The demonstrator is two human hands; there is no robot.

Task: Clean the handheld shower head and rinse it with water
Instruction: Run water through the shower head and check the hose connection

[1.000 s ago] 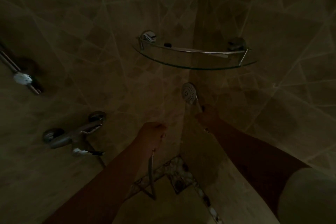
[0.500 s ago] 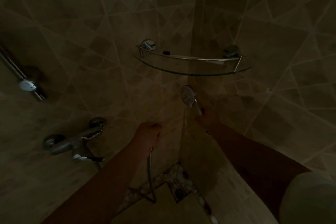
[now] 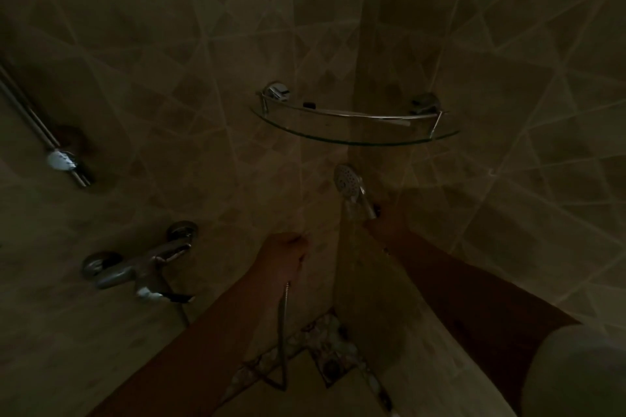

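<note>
The scene is a dim tiled shower corner. My right hand [image 3: 386,218] grips the handle of the chrome handheld shower head [image 3: 346,178], whose round nozzle face points left and toward me, just below the glass shelf. A faint stream of water seems to run down beneath the head. My left hand [image 3: 283,252] is closed around the metal shower hose [image 3: 283,325], which hangs from my fist toward the floor. Both forearms reach up from the bottom of the view.
A curved glass corner shelf [image 3: 352,140] with a chrome rail sits above the shower head. A chrome mixer tap [image 3: 135,267] is mounted on the left wall, with a slide bar and bracket [image 3: 61,159] further up left. Patterned floor tiles [image 3: 325,345] show in the corner below.
The view has drifted upward a little, so shelf, tap and hands sit lower in the frame. Both hands keep their grips; the shower head stays in about the same pose.
</note>
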